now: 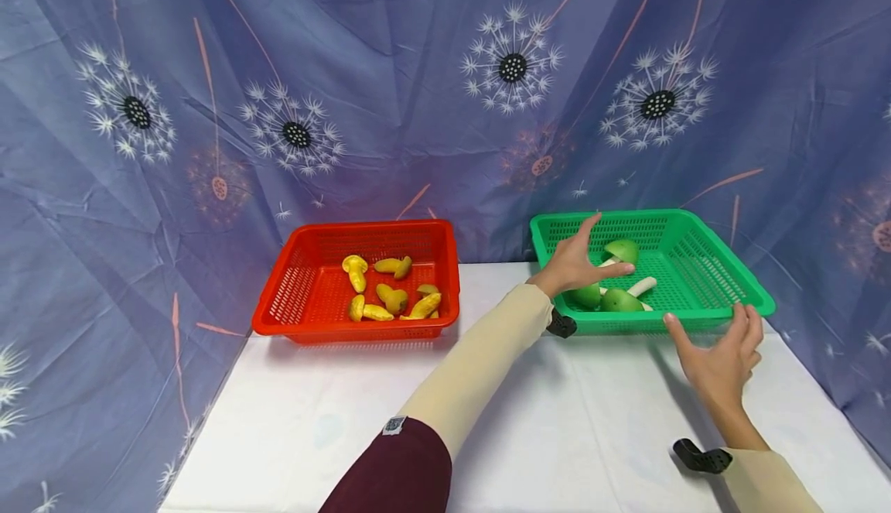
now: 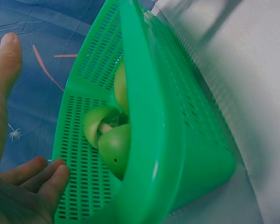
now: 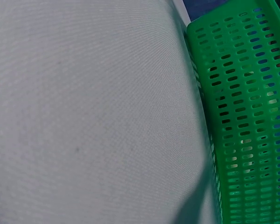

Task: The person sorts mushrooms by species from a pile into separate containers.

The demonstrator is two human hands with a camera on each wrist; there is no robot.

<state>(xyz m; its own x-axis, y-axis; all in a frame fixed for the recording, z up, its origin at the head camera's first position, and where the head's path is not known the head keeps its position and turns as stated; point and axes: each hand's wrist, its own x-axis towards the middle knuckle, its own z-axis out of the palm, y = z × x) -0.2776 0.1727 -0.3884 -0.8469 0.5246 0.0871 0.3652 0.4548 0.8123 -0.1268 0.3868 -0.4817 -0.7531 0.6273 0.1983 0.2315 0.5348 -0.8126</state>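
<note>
A green plastic basket (image 1: 724, 273) with slotted walls stands at the right of the table. Inside lie several green-capped mushrooms (image 1: 621, 301) with pale stems, bunched toward its left side. Over that side my left hand (image 1: 578, 261) reaches in, thumb and fingers spread, holding nothing. In the left wrist view its fingertips (image 2: 60, 175) overlap the basket's wall. My right hand (image 1: 717, 358) is at the front of the same basket, fingers spread apart, with the fingertips right at the front rim. The right wrist view shows only the basket's slotted outer wall (image 3: 242, 112) and the tablecloth.
To the left, a red plastic basket (image 1: 355, 331) holds several yellow mushrooms (image 1: 393, 298). Both baskets sit on a white tablecloth (image 1: 313, 420). A blue curtain with dandelion prints (image 1: 411, 111) hangs close behind them and along the sides.
</note>
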